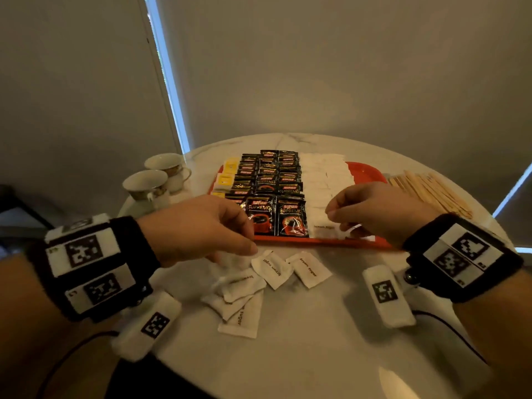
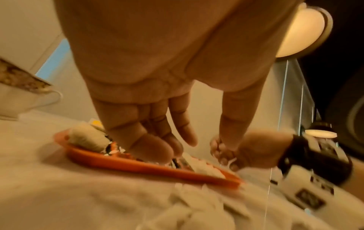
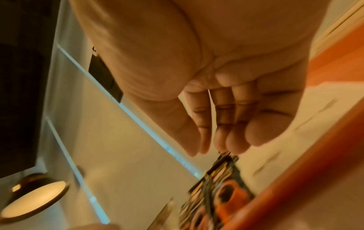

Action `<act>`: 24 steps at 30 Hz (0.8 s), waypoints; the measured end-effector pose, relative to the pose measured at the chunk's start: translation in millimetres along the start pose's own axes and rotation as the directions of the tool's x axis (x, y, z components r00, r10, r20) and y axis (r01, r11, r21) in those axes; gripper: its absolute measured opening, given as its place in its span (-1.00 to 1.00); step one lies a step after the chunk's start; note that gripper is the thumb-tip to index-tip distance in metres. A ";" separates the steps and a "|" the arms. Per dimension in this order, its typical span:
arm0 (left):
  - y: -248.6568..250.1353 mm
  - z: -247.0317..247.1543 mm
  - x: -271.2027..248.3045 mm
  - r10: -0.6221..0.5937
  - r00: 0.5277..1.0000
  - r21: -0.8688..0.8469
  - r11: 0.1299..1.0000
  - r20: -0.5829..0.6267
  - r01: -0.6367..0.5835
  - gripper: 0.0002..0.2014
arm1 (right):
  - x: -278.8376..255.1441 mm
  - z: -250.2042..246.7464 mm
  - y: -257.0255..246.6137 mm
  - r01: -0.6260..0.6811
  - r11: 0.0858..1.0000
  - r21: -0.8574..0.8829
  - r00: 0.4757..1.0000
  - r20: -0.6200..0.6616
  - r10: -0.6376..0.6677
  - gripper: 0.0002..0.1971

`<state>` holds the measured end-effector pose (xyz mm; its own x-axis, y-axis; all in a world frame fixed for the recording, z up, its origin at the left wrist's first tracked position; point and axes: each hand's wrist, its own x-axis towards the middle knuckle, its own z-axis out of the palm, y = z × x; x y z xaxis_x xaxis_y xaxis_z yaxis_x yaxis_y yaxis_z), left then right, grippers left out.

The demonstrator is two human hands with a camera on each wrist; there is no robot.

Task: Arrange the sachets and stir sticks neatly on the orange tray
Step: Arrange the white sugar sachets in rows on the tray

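- Brown sugar sachets: loose heap on the tabletop, at 6 o'clock of the tray. Judged light, limp and slippery; best pinched at a sealed edge, one at a time.
- Orange tray: holds yellow sachets at 9 o'clock, coffee sachets in centre rows, white sachets towards 3 o'clock.
- Stir sticks: off the tray, at 3 o'clock; light, stiff.
- Left hand: fingers relaxed, empty, over the heap.
- Right hand: pinches a white sachet at the tray's near edge.
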<state>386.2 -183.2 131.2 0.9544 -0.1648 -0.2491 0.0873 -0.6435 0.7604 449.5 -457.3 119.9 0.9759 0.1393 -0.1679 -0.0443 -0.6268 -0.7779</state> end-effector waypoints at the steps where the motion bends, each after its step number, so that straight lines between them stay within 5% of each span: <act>1: -0.9 2.1 -5.4 -0.026 1.000 0.085 0.996 0.012 0.025 -0.75 | -4.1 6.1 -9.5 0.016 1.000 -0.012 0.997 0.075 -0.015 -0.94; 5: -0.8 15.4 -22.6 -0.097 0.994 0.451 0.890 0.057 0.061 -0.48 | -19.5 35.0 -40.5 0.144 0.965 -0.217 0.941 0.332 -0.066 -0.76; 8: -2.4 30.8 -30.0 -0.060 0.994 0.598 0.802 0.092 -0.007 -0.30 | -27.7 50.4 -53.0 0.350 0.803 -0.483 0.888 0.445 -0.119 -0.49; 12: -2.2 45.1 -30.4 -0.029 0.992 0.732 0.678 0.120 -0.069 -0.38 | -35.0 59.5 -56.9 0.461 0.635 -0.620 0.832 0.551 -0.066 -0.39; 19: -4.8 47.2 -23.0 0.037 0.996 0.751 0.654 0.084 -0.088 -0.75 | -27.2 78.8 -38.0 0.538 0.505 -0.675 0.814 0.571 -0.105 -0.44; 24: -7.9 31.0 -15.9 0.041 0.997 0.583 0.812 -0.059 0.001 -0.84 | -23.8 77.0 -43.7 0.529 0.487 -0.695 0.828 0.548 -0.119 -0.75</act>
<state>361.5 -198.7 110.6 0.9723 -0.1469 -0.1816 -0.0949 -0.9588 0.2677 411.7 -374.2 111.2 0.6965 0.6098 -0.3781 0.6434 -0.7641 -0.0471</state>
